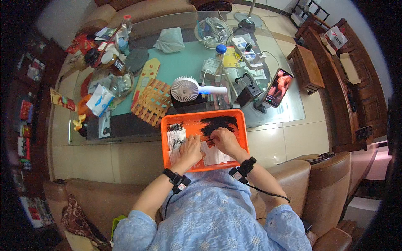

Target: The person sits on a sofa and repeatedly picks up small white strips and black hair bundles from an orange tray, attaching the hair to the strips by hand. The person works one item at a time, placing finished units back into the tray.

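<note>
1. While both hands work inside one orange tray (167,125), I see my left hand (189,151) pressing flat on white cards (214,155).
2. My right hand (225,140) pinches something small I cannot make out, just below one pile of black strands (220,123).
3. One card stack (176,138) lies left of my left hand.

Glass coffee table (293,109), crowded
A white handheld fan (188,89), a lit phone (278,88), a wooden lattice trivet (153,101) and a power strip (247,52) are carried; an orange tray (167,125) is overlapped at its near edge

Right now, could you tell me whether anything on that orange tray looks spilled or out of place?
Nothing looks spilled. The dark fibres lie loose in the orange tray, with white cards beside them. Both hands, left and right, rest on white cards.
</note>
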Available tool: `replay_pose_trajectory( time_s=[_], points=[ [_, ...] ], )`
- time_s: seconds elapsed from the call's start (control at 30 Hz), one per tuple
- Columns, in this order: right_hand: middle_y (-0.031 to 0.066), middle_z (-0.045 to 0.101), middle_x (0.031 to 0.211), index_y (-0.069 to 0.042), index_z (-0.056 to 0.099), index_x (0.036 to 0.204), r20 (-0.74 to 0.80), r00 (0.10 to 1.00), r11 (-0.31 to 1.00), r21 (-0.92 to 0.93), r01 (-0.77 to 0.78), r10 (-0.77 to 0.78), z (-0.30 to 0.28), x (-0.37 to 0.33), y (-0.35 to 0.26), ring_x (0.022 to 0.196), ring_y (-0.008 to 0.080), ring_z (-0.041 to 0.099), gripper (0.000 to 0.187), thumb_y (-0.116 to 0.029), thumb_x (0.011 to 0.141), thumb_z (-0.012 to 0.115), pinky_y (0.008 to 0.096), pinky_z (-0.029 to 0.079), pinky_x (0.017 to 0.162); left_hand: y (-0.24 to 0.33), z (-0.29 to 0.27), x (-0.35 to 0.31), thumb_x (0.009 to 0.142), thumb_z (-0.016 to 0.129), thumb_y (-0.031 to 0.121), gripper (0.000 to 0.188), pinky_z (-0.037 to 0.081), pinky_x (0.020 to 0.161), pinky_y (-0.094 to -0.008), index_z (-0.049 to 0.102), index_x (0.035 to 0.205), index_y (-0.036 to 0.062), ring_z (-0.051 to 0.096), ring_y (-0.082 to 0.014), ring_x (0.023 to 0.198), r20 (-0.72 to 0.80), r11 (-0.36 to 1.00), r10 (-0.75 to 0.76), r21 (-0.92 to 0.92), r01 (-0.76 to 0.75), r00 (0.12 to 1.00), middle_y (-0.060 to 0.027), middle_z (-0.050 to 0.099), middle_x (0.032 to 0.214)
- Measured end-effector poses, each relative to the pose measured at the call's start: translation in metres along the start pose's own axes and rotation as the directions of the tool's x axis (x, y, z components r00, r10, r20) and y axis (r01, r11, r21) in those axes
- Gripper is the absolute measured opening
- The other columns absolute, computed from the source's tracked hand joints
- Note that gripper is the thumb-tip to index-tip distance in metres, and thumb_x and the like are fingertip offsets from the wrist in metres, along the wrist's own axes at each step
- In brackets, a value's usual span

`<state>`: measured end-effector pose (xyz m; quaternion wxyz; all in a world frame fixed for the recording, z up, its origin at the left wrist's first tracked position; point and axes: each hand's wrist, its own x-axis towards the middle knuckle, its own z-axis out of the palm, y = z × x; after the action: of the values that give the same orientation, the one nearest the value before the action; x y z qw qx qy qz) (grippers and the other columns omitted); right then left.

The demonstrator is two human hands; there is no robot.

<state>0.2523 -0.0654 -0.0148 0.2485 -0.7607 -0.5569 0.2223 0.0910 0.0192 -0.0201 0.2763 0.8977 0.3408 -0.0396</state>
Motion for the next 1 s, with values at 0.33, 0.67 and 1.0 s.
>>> replay_pose_trajectory(
  time_s=[0.33,0.67,1.0],
  points=[
    [0.0100,0.062,0.088,-0.007,0.068,0.076,0.071,0.982,0.898,-0.398,0.187,-0.173,0.033,0.019,-0.004,0.092,0.0277,0.058,0.011,-0.015,0.069,0.064,0.0391,0.049,0.077,-0.001,0.000,0.002,0.067,0.076,0.010,0.049,0.050,0.083,-0.0465,0.049,0.106,-0.0028,0.056,-0.0390,0.103,-0.020,1.000,0.024,0.020,-0.024,1.000,-0.0220,0.055,0.107],
    [0.0099,0.066,0.080,0.001,0.064,0.087,-0.216,0.954,0.886,0.455,-0.090,0.208,-0.017,0.004,-0.022,0.076,0.0225,0.061,0.009,-0.005,0.080,0.065,0.0340,0.049,0.067,-0.007,-0.008,0.004,0.069,0.075,0.009,0.034,0.052,0.077,-0.0408,0.057,0.096,-0.0014,0.063,-0.0360,0.086,0.083,0.938,-0.137,-0.308,0.156,0.987,-0.0170,0.064,0.091],
    [0.0019,0.065,0.084,-0.001,0.064,0.095,0.049,0.929,0.370,0.908,-0.194,0.367,-0.027,-0.036,-0.061,0.076,0.0082,0.059,0.012,-0.006,0.084,0.068,0.0231,0.048,0.067,-0.004,-0.036,-0.025,0.081,0.067,-0.002,0.016,0.049,0.069,-0.0216,0.060,0.096,-0.0009,0.058,-0.0082,0.075,-0.173,0.407,-0.198,-0.910,-0.080,0.965,-0.0038,0.062,0.084]
  ],
)
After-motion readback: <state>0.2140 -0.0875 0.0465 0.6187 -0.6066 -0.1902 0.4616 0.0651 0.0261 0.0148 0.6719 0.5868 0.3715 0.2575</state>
